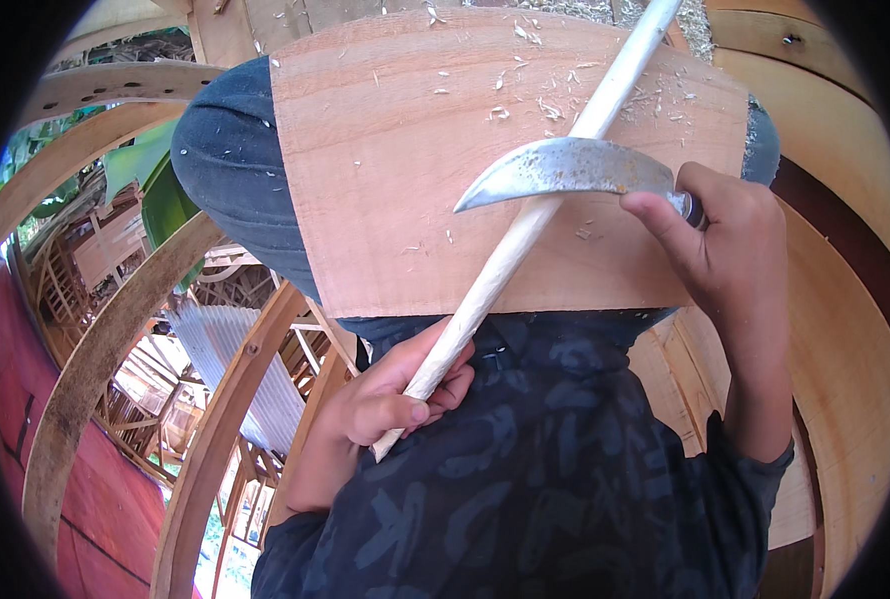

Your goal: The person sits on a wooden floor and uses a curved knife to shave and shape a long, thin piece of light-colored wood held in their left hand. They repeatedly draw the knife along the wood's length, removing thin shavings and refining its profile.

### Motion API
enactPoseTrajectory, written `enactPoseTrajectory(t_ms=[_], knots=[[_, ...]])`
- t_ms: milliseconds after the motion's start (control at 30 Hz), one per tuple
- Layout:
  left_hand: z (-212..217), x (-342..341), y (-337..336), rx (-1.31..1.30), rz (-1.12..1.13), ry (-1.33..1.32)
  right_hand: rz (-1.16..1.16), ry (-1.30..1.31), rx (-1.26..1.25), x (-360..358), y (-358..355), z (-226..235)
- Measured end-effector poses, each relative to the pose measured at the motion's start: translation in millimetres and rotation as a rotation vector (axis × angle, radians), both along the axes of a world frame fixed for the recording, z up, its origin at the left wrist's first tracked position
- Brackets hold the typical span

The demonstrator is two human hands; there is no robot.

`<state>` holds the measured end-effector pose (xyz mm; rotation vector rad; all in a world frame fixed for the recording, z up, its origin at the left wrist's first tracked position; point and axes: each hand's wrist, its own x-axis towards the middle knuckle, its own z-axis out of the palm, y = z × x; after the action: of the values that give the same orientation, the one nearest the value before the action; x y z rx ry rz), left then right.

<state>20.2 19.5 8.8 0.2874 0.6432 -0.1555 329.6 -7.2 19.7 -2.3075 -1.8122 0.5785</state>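
Observation:
A pale, whittled wooden stick slants from my lap up to the far right. Its near end is in my left hand, fingers wrapped round it. My right hand grips a curved knife by its handle, which the hand mostly hides. The thumb presses along the base of the grey, rust-spotted blade. That blade lies across the stick near its middle, its tip pointing left. Underneath, a flat wooden board rests over my thighs, with thin shavings scattered on it.
Wooden planks run along the right side, and more shavings lie beyond the board. On the left stand curved wooden bars. Past them are a corrugated sheet, green leaves and a red surface.

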Motion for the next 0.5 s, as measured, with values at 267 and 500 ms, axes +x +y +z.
enactPoseTrajectory(t_ms=[267,500], knots=[[3,-1,-4,0.081,-0.029,-0.008,-0.327,-0.058,0.019,67,14,-22],[-1,2,-3,-0.019,0.041,-0.044,-0.193,-0.026,-0.062,36,3,1]])
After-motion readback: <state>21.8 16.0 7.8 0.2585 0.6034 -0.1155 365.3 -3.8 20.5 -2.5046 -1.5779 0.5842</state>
